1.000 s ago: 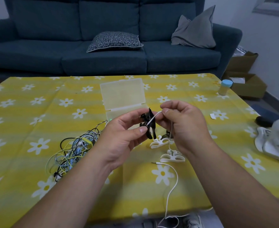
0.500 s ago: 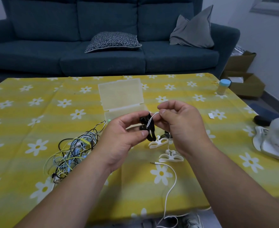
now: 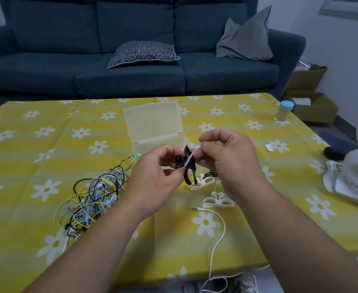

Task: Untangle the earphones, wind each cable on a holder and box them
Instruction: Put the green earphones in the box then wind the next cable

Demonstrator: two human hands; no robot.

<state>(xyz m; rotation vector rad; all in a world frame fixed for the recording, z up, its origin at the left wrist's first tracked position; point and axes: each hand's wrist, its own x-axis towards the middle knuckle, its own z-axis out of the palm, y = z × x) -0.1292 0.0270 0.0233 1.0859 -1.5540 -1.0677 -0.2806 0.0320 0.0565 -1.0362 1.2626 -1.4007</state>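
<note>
Cable (image 3: 189,159), thin and white, runs taut across the black holder (image 3: 188,178) at the centre of the frame, held up over the bench (image 3: 36,149). The left hand (image 3: 152,178) pinches the holder and the cable's end between thumb and curled fingers (image 3: 163,151). The right hand (image 3: 228,159) pinches the cable just beside it, also curled. The loose length trails past its plug (image 3: 195,208) and off the bench's lower edge. The cable looks light, limp and slippery, likely to spring off unless kept under tension, so it is best gripped close to the holder. Two white holders (image 3: 201,182) lie just below. The tangle of earphones (image 3: 93,195) sits at centre left, and the open box (image 3: 152,121) is behind the hands.
</note>
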